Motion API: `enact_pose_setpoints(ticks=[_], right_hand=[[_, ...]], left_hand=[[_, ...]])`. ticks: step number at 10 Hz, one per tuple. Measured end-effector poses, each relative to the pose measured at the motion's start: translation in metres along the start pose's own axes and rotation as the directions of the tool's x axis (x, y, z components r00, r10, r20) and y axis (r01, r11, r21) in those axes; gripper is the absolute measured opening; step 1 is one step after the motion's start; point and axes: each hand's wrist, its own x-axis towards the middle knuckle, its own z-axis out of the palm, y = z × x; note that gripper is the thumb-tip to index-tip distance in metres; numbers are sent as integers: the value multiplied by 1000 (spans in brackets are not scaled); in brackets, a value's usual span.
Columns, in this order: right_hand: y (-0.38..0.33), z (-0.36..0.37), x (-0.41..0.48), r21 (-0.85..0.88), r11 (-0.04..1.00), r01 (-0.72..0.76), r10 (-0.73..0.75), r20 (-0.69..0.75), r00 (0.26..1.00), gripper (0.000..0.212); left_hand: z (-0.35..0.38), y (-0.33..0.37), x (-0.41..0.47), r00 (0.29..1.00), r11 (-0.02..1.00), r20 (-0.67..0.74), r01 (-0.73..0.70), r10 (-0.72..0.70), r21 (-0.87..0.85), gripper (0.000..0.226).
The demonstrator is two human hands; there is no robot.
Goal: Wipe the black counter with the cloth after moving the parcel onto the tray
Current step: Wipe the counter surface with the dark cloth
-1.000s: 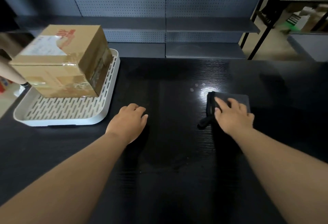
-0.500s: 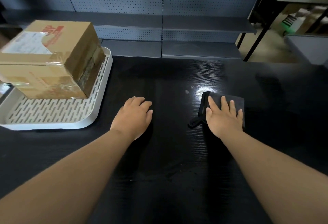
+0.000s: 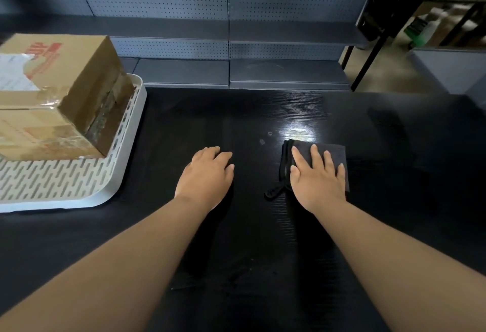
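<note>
Now right hand [image 3: 318, 181] flat on cloth [image 3: 338, 148]; left hand [image 3: 206, 176] seemingly rests.

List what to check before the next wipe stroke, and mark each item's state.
1. Cardboard parcel sits on the white slotted tray: ok.
2. Right hand lies flat on the folded black cloth: ok.
3. Left hand is off the cloth, resting on the black counter: ok.
4. Counter free of marks: not ok, small spots lie just left of the cloth's far corner.
5. Cloth damp enough: cannot tell.
</note>
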Motion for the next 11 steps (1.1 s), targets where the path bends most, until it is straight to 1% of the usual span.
enact_pose_setpoints(ticks=[1, 3, 5, 7, 8, 9, 10, 11], right_hand=[[1, 0, 4, -4, 1000, 18, -18, -6, 1000, 51], [2, -3, 12, -15, 999, 44, -45, -11, 999, 51], [0, -4, 17, -27, 998, 52, -52, -6, 999, 51], [-1, -7, 20, -37, 998, 53, -53, 6, 999, 51], [-2, -7, 22, -38, 997, 62, -62, -2, 998, 51], [-3, -7, 24, -41, 997, 64, -65, -7, 998, 51], [-4, -6, 26, -38, 997, 65, -65, -12, 998, 51], [-5, -5, 29, -29, 998, 61, -61, -12, 998, 51]], left_hand=[[1, 3, 6, 1000, 999, 7, -7, 6, 40, 47], [3, 7, 17, 999, 998, 22, 41, -40, -37, 47], [5, 2, 29, 993, 992, 95, 61, -72, 109, 51], [4, 2, 37, 991, 987, 116, 46, -65, 155, 53], [5, 2, 36, 986, 982, 134, 74, -98, 176, 58], [9, 0, 31, 976, 958, 116, 150, -183, 246, 69], [14, -2, 26, 968, 950, 113, 192, -224, 245, 77], [17, -6, 24, 969, 954, 128, 174, -209, 243, 83]])
